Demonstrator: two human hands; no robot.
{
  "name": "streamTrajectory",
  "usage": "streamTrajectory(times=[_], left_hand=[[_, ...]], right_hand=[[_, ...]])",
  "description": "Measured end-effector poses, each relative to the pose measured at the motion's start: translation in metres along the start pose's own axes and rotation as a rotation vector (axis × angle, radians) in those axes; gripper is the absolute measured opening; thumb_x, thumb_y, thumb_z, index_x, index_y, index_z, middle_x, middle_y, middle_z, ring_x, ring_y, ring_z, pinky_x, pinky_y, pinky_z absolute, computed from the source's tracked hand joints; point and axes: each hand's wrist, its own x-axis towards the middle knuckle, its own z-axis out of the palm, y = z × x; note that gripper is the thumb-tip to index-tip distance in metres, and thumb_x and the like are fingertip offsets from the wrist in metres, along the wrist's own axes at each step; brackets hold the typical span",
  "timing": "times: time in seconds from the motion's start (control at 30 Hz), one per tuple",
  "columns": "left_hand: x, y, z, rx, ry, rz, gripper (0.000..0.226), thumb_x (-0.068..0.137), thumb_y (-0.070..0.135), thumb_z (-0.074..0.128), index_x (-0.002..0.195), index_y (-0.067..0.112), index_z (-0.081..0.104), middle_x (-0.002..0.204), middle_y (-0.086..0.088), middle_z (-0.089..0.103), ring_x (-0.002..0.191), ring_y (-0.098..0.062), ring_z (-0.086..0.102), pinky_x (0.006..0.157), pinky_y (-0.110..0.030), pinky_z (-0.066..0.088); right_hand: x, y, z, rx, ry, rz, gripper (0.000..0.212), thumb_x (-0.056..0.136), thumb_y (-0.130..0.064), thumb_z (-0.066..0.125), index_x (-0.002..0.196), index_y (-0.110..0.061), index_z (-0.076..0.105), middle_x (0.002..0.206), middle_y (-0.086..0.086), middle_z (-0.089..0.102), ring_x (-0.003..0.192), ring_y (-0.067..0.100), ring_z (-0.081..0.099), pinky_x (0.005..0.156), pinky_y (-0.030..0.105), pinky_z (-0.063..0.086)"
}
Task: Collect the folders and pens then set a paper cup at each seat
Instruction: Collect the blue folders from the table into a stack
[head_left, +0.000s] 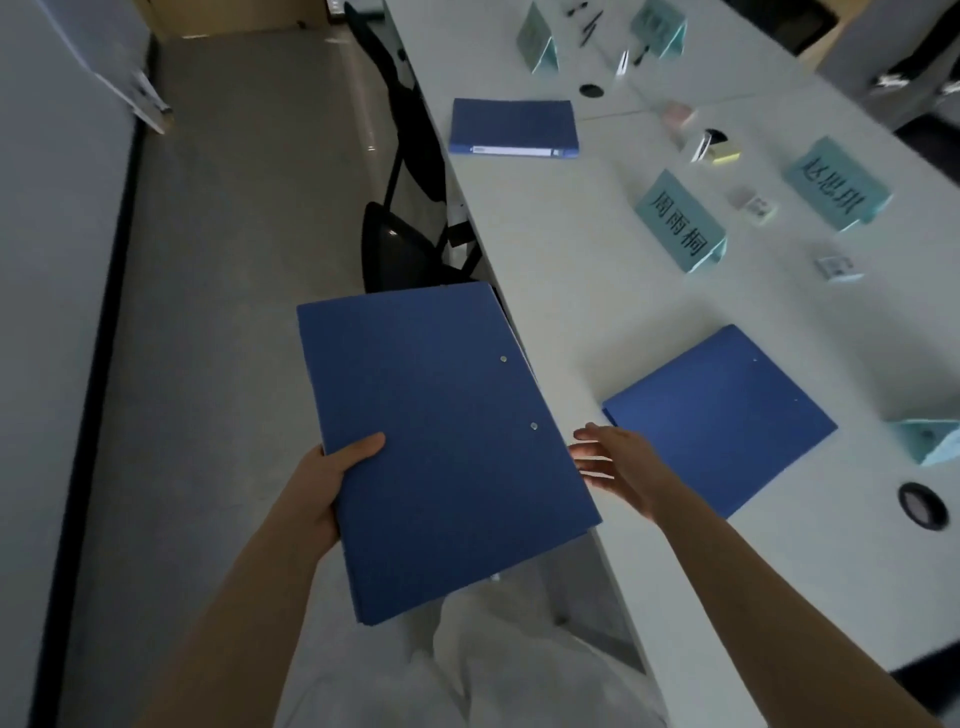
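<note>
To take the folder on the tabletop (719, 415) at centre right cleanly, slide it past the tabletop (597, 291) edge, then stack it squarely. The left hand (322, 483) grips the held folder (441, 441), thumb on top; the right hand (618, 465) hangs spread, fingers relaxed, just beside both. 1 more folder (514, 127) lies upper centre.

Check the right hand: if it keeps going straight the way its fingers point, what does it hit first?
Probably the held folder: the right hand is open, fingers aimed left at its right edge, close by. Depth is unclear, so it might pass underneath.
</note>
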Motion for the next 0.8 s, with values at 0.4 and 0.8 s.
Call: streamTrajectory(times=[0.4, 0.8], left_hand=[[0.085, 0.062, 0.053, 0.107, 0.017, -0.061, 0.04, 0.082, 0.018, 0.074, 0.119, 0.011, 0.062, 0.111, -0.01, 0.072, 0.093, -0.034, 0.07, 0.066, -0.044, 0.057], [0.152, 0.121, 0.029, 0.165, -0.037, -0.085, 0.033, 0.082, 0.018, 0.072, 0.114, 0.017, 0.064, 0.111, -0.009, 0.071, 0.096, -0.034, 0.068, 0.07, -0.046, 0.055]], right_hand=[[0.119, -0.03, -0.031, -0.709, 0.479, 0.146, 0.072, 0.093, -0.038, 0.054, 0.146, 0.0, 0.023, 0.153, 0.023, 0.018, 0.141, 0.038, 0.02, 0.108, 0.046, 0.031], [0.109, 0.015, 0.037, -0.831, 0.449, 0.157, 0.094, 0.093, -0.047, 0.055, 0.153, -0.011, -0.007, 0.16, 0.015, -0.017, 0.149, 0.033, -0.01, 0.114, 0.047, 0.027]])
